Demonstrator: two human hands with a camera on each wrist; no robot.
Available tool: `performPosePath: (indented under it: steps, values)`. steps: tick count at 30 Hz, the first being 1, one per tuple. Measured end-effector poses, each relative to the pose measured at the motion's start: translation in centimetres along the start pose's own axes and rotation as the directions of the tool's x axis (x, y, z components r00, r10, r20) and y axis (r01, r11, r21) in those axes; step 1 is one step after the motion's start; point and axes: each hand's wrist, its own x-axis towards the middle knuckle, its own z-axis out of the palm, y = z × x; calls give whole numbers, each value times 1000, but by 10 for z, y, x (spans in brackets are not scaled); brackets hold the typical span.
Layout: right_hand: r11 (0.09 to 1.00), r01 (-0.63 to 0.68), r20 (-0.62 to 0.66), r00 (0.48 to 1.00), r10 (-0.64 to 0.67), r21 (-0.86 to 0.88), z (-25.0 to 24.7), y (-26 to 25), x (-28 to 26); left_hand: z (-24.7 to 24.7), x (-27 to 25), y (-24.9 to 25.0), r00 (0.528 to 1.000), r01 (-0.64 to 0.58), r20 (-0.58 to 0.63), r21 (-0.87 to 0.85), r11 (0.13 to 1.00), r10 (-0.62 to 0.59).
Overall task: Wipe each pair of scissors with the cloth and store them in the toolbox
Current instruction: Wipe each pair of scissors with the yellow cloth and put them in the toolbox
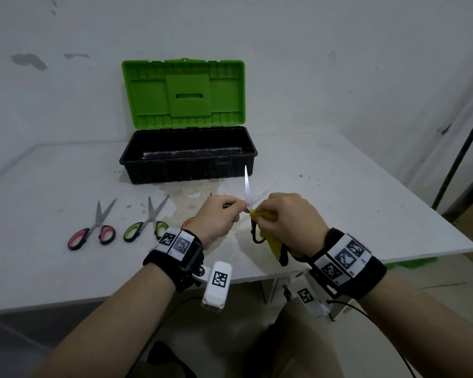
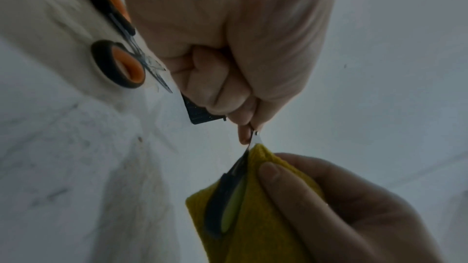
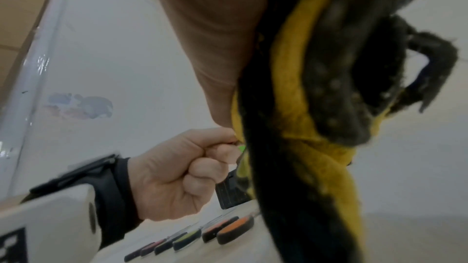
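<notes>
Above the table's front edge, my left hand [image 1: 241,209] pinches a pair of green-handled scissors [image 1: 247,186] near the pivot, its blades spread and pointing up. My right hand [image 1: 260,214] grips a yellow-and-black cloth [image 1: 273,242] wrapped against the scissors just below the pivot. In the left wrist view the scissors' dark handle [image 2: 224,203] lies on the cloth [image 2: 255,227], with my right thumb [image 2: 278,179] pressing the cloth. The toolbox [image 1: 187,170], black with a green lid [image 1: 183,94] standing open, sits behind my hands.
Red-handled scissors [image 1: 93,227] and another green-handled pair [image 1: 148,222] lie on the white table [image 1: 339,214] to the left. Orange-handled scissors [image 2: 119,63] lie under my left wrist, mostly hidden in the head view. A wall stands close behind the toolbox.
</notes>
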Motion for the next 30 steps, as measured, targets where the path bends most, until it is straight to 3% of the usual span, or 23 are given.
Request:
performPosePath:
  steps: [4,10,14,18,24,30]
  values:
    - [999,-18,-95,995,22,43,-2,0,10,3,1,1,1000,11,25,-58,998,-9]
    - [999,-5,14,1000,4,39,1,-1,1,-3,0,0,1000,21,-13,-90,996,-22]
    - [991,-25,-100,994,38,129,-6,6,9,-3,1,-1,1000,28,-1,-99,995,-28]
    - [996,-45,-120,991,54,76,0,9,18,1,2,3,1000,0,31,-67,998,2]
    - [958,-267,-204,937,282,101,1,38,27,-4,3,-3,999,42,9,-88,995,-41]
    - [866,-389,-184,870,457,313,-11,74,31,-9,12,-5,993,93,-51,-172,981,-103]
